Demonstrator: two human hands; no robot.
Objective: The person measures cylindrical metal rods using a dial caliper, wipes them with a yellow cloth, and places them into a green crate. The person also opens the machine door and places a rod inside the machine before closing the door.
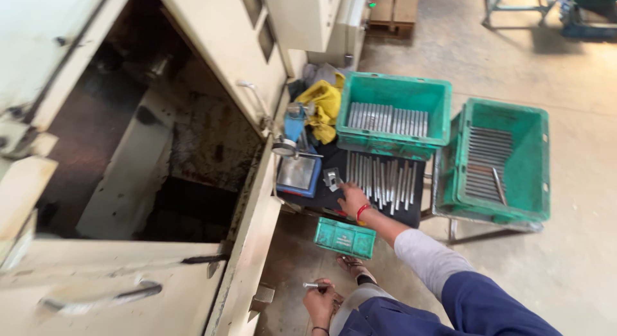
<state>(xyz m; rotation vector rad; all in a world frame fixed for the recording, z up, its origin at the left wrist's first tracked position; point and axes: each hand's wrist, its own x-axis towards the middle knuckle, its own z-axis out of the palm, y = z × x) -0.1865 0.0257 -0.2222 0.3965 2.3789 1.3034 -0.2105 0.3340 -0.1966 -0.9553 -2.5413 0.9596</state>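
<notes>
Your right hand (353, 198) rests with fingers spread on a row of slim, bright steel rods (380, 176) lying on the dark counter (321, 198). Your left hand (319, 300) pinches one such rod (311, 285). They look stiff, smooth, probably slippery; grip mid-length.

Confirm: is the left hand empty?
No, the left hand is closed around a short metal rod held low near the floor, while the right hand reaches to the rods on the black tray.

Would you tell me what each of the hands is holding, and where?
The left hand grips a short metal rod by one end; the right hand rests on loose rods, holding nothing clearly.
</notes>
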